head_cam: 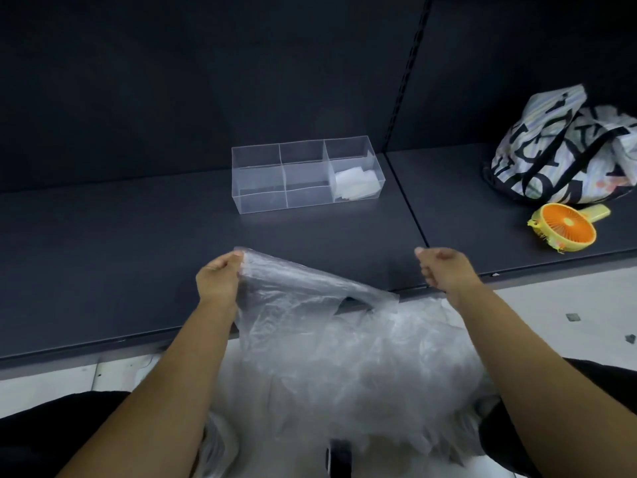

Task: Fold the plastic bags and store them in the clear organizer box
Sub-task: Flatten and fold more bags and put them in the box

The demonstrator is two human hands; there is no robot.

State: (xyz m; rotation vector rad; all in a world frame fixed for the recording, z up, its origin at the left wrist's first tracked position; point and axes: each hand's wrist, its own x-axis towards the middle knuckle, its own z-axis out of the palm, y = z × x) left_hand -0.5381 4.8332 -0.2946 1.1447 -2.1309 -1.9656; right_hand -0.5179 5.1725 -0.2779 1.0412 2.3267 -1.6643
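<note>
My left hand (218, 281) pinches one corner of a plastic bag (296, 305) lifted over the shelf (138, 253) edge, well in front of the organizer box (306, 177); my right hand (444, 267), closed loosely, holds nothing I can see. The fold will likely go best once the bag lies flat and smoothed.

I see open dark shelf (172, 253) between its front edge and the clear organizer box (306, 174), which stands toward the back wall. Left of the box the shelf lies bare to its left edge. At the right end, a patterned tote bag (565, 146) and an orange handheld fan (565, 231) block the back corner.
</note>
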